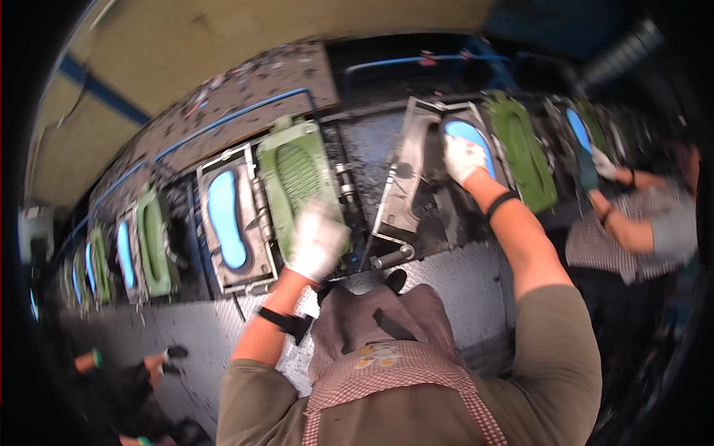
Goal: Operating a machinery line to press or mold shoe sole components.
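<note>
My right hand, in a white glove with dark smudges, is closed at the edge of a blue insole with a dark rim. This insole lies between an open metal mould frame and a green mould plate. The glove covers part of the insole. My left hand, also white-gloved, is over the lower end of another green mould plate with a ribbed sole shape. Motion smears its fingers. Left of that plate, a second blue insole lies in a metal mould half.
More opened moulds with blue insoles curve away to the left. A co-worker handles a blue insole at the right. Blue rails run behind the moulds, beside a scrap-strewn board. Another person is at lower left.
</note>
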Motion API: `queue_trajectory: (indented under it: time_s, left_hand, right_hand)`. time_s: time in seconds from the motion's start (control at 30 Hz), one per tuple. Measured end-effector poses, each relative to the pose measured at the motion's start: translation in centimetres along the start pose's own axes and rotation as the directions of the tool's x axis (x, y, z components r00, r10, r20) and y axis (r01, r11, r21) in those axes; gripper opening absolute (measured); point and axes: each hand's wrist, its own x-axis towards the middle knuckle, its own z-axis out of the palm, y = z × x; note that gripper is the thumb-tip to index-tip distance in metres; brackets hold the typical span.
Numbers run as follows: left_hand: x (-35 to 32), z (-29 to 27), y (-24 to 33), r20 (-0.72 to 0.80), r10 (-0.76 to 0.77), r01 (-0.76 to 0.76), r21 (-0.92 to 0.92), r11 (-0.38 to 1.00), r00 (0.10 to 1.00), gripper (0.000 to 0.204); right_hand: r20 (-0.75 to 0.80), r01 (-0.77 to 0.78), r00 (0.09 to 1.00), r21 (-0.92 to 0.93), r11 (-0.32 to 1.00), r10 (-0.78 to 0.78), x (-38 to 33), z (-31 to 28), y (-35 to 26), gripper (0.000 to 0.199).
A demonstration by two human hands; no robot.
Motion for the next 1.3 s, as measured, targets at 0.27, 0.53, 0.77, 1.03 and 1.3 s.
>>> queue_trajectory:
  time_s: [0.27,0.53,0.77,1.03,1.3]
  left_hand:
    - [6.1,11.7,12.4,-0.002,-0.696,0.611,-0.477,0.632,0.718,0.043]
    - [6.5,14.9,13.8,0.129,-0.832,0.822,-0.295,0.487,0.539,0.065]
    - [12.3,23.0,24.4,0.654,-0.549,0.812,-0.577,0.083,0.521,0.102]
    - [15.2,24.4,26.3,0.41,-0.79,0.831,-0.514,0.213,0.456,0.114]
    - [14.6,25.2,25.5,0.159,-0.808,0.755,-0.492,0.433,0.567,0.116]
  right_hand:
    - [0.051,0.245,0.97,-0.2,0.949,-0.24,1.8,1.9,1.9,0.03]
    - [-0.021,0.412,0.911,0.115,0.904,-0.412,3.3,5.1,1.7,0.028]
    - [-0.078,0.487,0.874,0.125,0.865,-0.481,6.7,3.7,7.2,0.024]
    - [-0.382,0.474,0.874,0.537,0.698,-0.3,0.7,2.3,10.8,0.051]
    - [-0.23,0.46,0.882,0.613,0.642,-0.412,-2.7,7.6,13.3,0.057]
